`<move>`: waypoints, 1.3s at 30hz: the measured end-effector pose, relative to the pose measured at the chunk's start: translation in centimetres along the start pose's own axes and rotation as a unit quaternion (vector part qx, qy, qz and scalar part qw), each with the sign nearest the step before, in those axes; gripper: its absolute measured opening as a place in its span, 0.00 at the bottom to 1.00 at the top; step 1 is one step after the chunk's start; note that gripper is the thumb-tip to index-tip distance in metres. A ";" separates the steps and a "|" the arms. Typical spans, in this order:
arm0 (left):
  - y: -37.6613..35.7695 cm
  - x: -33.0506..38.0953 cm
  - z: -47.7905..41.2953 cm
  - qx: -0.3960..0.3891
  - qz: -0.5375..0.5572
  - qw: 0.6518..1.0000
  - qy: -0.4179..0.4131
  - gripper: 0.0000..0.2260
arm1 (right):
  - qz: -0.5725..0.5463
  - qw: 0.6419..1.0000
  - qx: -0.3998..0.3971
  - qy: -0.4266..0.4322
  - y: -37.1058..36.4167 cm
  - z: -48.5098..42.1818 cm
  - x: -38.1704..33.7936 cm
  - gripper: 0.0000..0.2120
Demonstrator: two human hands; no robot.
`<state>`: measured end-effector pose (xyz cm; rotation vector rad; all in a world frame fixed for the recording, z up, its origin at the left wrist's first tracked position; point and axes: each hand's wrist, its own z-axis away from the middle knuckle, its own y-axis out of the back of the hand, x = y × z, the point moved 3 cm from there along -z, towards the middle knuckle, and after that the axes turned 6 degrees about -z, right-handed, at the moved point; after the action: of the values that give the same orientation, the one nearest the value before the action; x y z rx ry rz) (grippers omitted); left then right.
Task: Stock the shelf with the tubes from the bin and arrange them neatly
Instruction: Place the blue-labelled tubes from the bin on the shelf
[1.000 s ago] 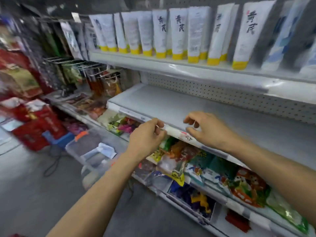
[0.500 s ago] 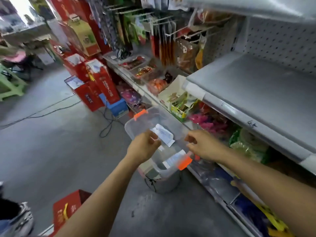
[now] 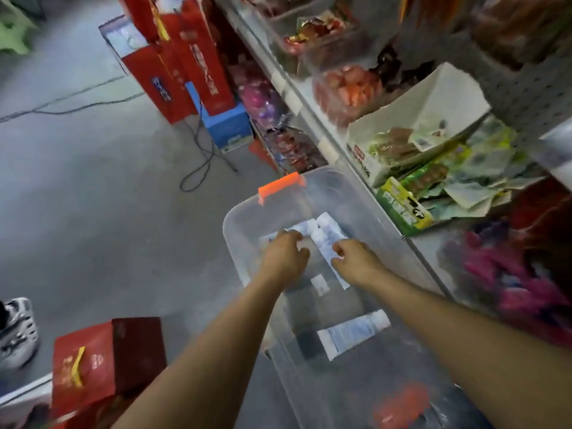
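In the clear bin [image 3: 238, 218] beside the shelving, at its six-o'clock end, a blurred orange latch [image 3: 399, 407] shows. Just beyond it one white tube [image 3: 356, 335] lies flat on the bottom, cap end pointing to about two o'clock. At eight o'clock from it a red gift box [image 3: 108, 366] stands on the floor, with a striped shoe [image 3: 17, 329] at nine. Both forearms reach into the bin. The left hand [image 3: 284, 258] has its fingers bent down onto the far tubes [image 3: 305, 227], a small cluster of white tubes toward the twelve-o'clock end. The right hand [image 3: 356, 263], just at three o'clock of the left, curls thumb and fingers at the edge of a long tube [image 3: 326, 243] that runs under it. Motion blur hides whether either grip has closed round a tube. Past the cluster a second orange latch [image 3: 280, 185] sits on the rim. At two o'clock the shelf [image 3: 328, 150] carries a white carton [image 3: 433, 109] of snack packets. At eleven o'clock a blue box [image 3: 229, 128] and tall red boxes [image 3: 192, 66] stand by a black cable [image 3: 198, 168].
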<state>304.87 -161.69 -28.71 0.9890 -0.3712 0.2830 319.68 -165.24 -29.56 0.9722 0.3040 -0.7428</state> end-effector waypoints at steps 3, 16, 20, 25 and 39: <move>-2.4 -1.4 -5.5 -0.011 -0.034 0.999 0.006 0.20 | 0.031 0.999 -0.006 0.014 -2.8 -4.9 0.8 0.06; -7.1 -3.2 -11.5 -0.049 -0.364 0.930 0.010 0.12 | 0.349 0.937 0.016 0.002 -8.0 -10.5 1.2 0.16; -7.2 -3.3 -10.3 -0.075 -0.309 0.947 0.038 0.17 | 0.310 0.951 -0.003 0.014 -7.9 -9.4 2.2 0.22; -5.2 -2.0 -7.6 -0.111 -0.140 0.981 0.082 0.20 | 0.203 0.979 -0.017 -0.008 -5.9 -5.1 3.1 0.31; 4.1 1.1 16.6 0.019 0.336 0.942 0.020 0.07 | -0.288 0.917 0.230 -0.153 1.5 18.0 2.1 0.14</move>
<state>301.33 -173.63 -16.87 0.8668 -0.6649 0.9293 320.69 -180.64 -19.95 1.1997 0.1358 -1.5410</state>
